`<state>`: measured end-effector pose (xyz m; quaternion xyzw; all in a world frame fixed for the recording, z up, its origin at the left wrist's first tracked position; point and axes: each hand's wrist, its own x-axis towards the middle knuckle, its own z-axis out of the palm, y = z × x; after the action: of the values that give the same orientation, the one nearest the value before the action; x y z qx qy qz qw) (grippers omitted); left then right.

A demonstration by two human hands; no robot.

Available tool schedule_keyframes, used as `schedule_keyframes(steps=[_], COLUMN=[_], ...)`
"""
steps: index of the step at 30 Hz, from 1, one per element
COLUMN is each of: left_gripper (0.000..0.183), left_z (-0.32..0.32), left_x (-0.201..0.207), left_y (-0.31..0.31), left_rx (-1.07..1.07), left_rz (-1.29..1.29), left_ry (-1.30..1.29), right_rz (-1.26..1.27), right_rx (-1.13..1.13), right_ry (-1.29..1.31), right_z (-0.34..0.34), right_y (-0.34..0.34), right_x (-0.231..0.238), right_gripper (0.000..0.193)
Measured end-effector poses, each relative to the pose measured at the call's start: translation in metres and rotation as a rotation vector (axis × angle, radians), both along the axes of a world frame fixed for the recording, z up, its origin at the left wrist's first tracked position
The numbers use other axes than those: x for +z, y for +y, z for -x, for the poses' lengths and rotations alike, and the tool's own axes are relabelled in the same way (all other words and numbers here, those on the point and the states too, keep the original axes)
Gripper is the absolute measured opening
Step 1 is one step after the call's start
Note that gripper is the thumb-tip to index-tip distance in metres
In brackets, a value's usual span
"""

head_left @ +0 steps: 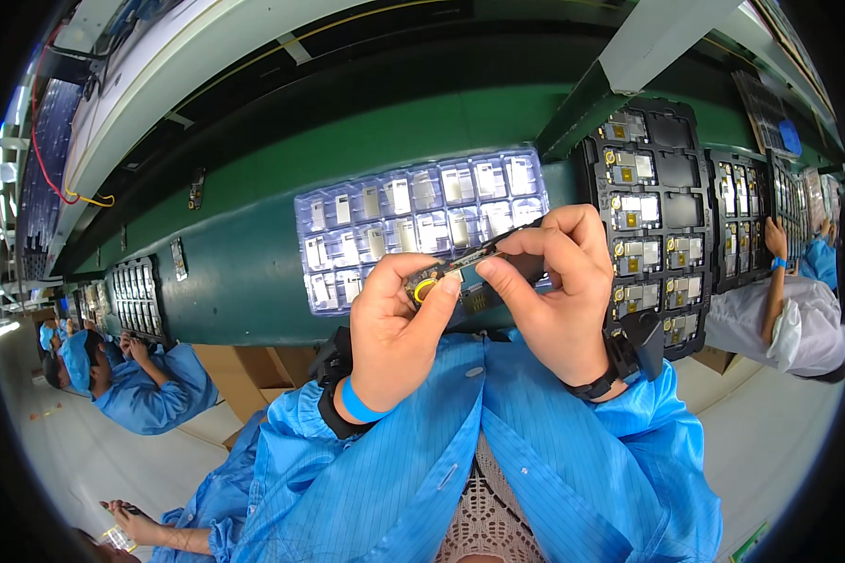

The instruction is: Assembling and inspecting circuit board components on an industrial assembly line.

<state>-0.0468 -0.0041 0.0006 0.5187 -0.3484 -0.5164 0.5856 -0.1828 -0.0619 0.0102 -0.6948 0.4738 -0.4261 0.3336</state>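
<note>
Between my two hands, above the near edge of the bench, is a dark circuit board [483, 298] with a yellow ring at its left end. My left hand [399, 305] pinches that left end between thumb and fingers. At the other end, my right hand [563, 281] grips the board's upper right edge with thumb and forefinger. Just beyond my hands lies a clear plastic tray [302, 211] whose pockets hold small silvery metal parts [398, 195]. My fingers cover much of the board.
To the right, black trays [662, 108] hold several circuit boards in slots. A slanted metal post [582, 117] rises behind the clear tray. A loose board [178, 260] lies on the green bench [239, 272] to the left. Co-workers [150, 385] sit along the bench on both sides.
</note>
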Motion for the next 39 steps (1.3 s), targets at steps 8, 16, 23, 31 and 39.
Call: schedule_keyframes(steps=[8,16,23,31,39], left_gripper=[0.017,0.016,0.017,0.017,0.017], left_z=[0.001,0.0,0.001,-0.001,-0.001], left_x=[-0.002,-0.002,-0.005,-0.005,-0.006], left_y=[0.0,-0.001,-0.001,-0.003,-0.003], left_rx=[0.001,-0.007,-0.007,-0.016,-0.029], left_rz=[0.003,0.0,-0.011,-0.017,-0.032], left_ry=[0.022,-0.008,0.0,0.005,-0.01], right_rz=[0.009,0.015,0.001,0.016,0.008], right_rx=[-0.015,-0.011,-0.03,-0.031,-0.029], right_ry=[-0.01,-0.046,-0.076,-0.075,-0.093], right_z=[0.0,-0.001,-0.001,0.0,0.0], right_y=[0.001,-0.001,-0.001,-0.002,-0.002], right_x=[-0.004,-0.006,-0.009,-0.011,-0.013], right_gripper=[0.018,0.017,0.017,0.017,0.017])
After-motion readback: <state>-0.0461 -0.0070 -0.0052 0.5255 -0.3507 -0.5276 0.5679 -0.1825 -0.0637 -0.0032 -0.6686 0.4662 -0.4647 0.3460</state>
